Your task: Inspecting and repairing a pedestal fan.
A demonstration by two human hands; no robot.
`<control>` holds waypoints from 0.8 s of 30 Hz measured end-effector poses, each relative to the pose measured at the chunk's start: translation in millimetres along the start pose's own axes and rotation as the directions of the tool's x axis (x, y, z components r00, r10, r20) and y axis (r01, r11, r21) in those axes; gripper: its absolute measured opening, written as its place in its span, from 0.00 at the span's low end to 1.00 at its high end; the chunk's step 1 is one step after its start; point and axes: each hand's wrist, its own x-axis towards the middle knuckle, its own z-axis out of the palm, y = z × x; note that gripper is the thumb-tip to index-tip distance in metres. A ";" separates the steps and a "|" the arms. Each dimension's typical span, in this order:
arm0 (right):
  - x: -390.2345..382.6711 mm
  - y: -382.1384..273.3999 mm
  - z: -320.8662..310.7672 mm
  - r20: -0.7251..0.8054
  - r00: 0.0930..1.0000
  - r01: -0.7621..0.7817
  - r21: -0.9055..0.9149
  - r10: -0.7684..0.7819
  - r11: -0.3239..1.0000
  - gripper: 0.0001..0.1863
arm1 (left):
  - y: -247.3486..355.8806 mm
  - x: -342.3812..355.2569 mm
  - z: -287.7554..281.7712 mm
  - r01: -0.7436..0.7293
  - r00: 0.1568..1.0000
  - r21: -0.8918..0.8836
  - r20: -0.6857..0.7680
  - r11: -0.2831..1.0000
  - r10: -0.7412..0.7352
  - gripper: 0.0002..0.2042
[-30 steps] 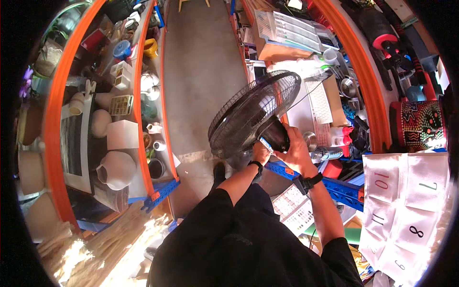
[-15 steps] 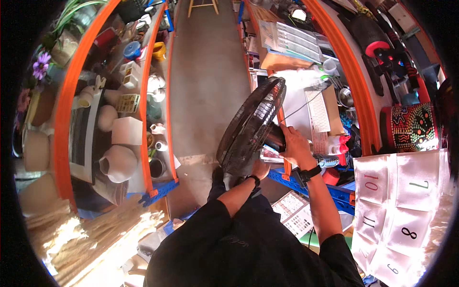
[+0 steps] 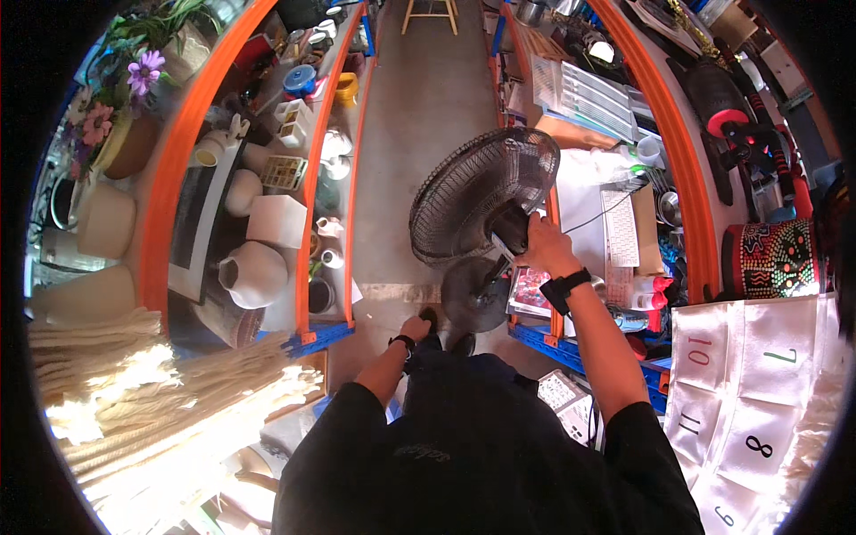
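While its round base sits on the aisle floor just ahead of the person's dark shoes, the black fan stands between the left rack and the right rack. Its wire cage is tilted and lies forward and to the left of the grip, with the motor housing running back from it toward the right hand. That hand is the nearer one: its fingers bend over the housing's rear end in a closed hold, though the thumb is hidden and I cannot tell how firmly it presses. From head to base, the fan's long axis drops below this grip.

The left hand hangs low, apart from the fan, left of the base and partly curled; whether it holds anything is too small to tell.

Farther out, the right rack bears a white keyboard, the left rack a pale round vase and a white square pot. A wooden stool stands far down the aisle.
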 end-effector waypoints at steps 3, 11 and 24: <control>15.0 -16.0 -1.0 0.031 0.999 0.013 -0.027 -0.012 1.000 0.49 | 0.5 -0.3 19.0 0.035 0.988 -0.158 -0.143 0.987 -0.058 0.18; 24.8 -29.4 -19.3 0.161 0.987 0.023 -0.046 -0.016 0.999 0.50 | 23.5 40.6 3.0 -0.270 0.883 0.285 -0.309 0.920 0.354 0.07; 36.8 -6.5 -21.9 0.000 0.998 -0.063 -0.058 0.063 0.996 0.51 | -7.7 51.4 42.0 -0.099 0.958 -0.099 -0.277 0.990 0.068 0.16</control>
